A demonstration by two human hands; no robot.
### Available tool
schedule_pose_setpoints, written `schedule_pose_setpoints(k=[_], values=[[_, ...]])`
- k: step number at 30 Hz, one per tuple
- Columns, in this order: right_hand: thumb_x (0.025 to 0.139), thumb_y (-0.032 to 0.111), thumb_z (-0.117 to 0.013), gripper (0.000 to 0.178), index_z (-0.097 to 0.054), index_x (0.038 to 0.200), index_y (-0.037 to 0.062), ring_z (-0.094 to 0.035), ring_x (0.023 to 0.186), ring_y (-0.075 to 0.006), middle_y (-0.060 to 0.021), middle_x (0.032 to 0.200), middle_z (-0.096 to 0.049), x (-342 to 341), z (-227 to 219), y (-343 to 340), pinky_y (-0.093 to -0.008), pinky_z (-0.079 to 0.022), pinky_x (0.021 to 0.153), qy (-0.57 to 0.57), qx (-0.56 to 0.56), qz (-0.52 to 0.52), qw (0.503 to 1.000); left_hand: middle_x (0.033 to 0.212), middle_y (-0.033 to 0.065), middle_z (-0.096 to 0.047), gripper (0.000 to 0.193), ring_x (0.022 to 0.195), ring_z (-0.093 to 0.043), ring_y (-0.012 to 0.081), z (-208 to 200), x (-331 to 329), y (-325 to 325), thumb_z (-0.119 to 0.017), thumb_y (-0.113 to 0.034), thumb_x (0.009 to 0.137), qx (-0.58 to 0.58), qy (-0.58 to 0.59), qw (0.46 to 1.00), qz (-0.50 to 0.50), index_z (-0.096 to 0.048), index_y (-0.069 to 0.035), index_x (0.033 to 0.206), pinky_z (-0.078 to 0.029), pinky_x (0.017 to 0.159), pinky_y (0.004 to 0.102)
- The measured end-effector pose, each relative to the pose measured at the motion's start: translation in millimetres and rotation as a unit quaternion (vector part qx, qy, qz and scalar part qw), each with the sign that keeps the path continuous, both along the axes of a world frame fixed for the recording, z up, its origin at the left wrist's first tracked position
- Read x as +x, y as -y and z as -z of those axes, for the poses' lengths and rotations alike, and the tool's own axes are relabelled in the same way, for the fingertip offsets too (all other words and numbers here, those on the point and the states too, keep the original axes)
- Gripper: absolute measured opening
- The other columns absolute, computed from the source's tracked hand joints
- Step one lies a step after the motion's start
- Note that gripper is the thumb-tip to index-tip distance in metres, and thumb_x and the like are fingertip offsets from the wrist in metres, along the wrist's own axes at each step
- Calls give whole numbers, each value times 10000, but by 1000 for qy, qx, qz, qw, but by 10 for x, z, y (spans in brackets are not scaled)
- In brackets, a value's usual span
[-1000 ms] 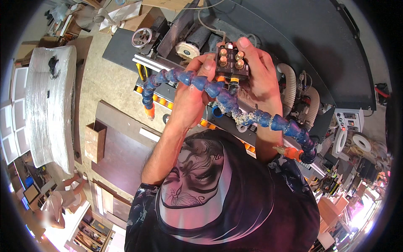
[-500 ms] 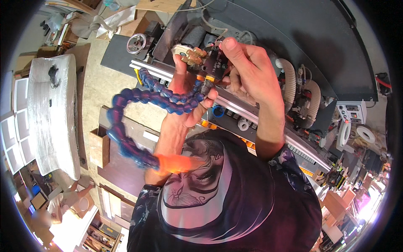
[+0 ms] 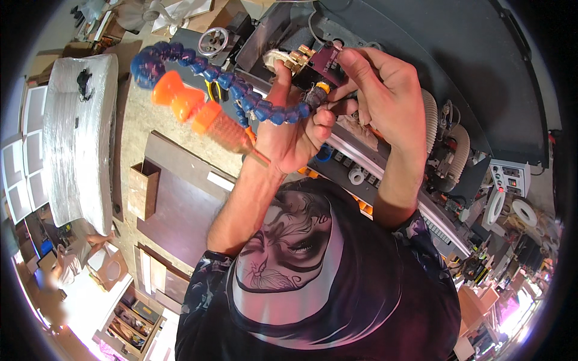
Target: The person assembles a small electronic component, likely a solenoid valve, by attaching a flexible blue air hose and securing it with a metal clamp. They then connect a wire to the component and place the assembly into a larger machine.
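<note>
swung up since half a second ago, the blue segmented hose [image 3: 241, 90] now arcs leftward above the grey machine [image 3: 433, 72], its orange nozzle [image 3: 180, 99] beside it. i see my left hand [image 3: 289, 135] gripping the hose, my right hand [image 3: 379, 90] pinching the small brass-fitted block [image 3: 316, 63].

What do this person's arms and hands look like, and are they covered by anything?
Both forearms are bare, and neither the left hand nor the right hand wears a glove, ring or watch that shows. Short dark sleeves with a faint floral pattern end near the elbows, part of a dark shirt with a large printed drawing.
</note>
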State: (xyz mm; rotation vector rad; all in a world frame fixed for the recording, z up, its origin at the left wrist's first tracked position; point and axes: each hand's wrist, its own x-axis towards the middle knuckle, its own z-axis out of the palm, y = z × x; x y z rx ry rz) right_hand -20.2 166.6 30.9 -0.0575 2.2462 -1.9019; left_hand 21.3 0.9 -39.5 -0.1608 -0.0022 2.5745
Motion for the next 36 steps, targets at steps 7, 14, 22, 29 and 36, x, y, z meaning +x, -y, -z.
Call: schedule_pose_setpoints(k=[7,14,22,29,36], values=[[1064,369,-696,434,-750,1044,-61,-562,463,-75,-147,747,-768,-17,-13,-4,-248,-423,432,13,24,-2,1000,1157,303,-686,891,720,-674,135,-125,30,7,-443,-762,1042,-112,62,992,13,-521,17,1468,-599,580,227],[1063,382,-696,444,-753,1020,-56,-553,447,-77,-127,720,-752,-47,42,-13,-256,-408,413,27,17,14,999,1182,312,-691,1013,788,-736,179,-95,16,21,-485,-811,987,-116,52,992,26,-471,61,1502,-631,624,266],[1065,389,-690,447,-759,1006,-49,-575,455,-83,-118,711,-754,-35,14,11,-254,-418,417,21,38,20,999,1163,305,-695,1037,794,-738,177,-59,8,56,-518,-816,969,-94,54,993,45,-484,89,1475,-641,650,265],[1061,381,-692,435,-758,1017,-47,-593,463,-85,-115,720,-766,-23,-23,25,-255,-436,430,15,53,19,998,1213,292,-684,992,801,-735,189,-64,3,55,-495,-787,1002,-82,52,995,37,-483,83,1477,-651,669,291],[1057,324,-711,381,-745,1153,-43,-639,526,-92,-97,787,-776,40,29,36,-246,-466,465,-12,26,16,999,1147,276,-747,982,831,-797,256,-67,-6,23,-394,-767,1047,-69,27,997,7,-522,114,1460,-691,729,323]])
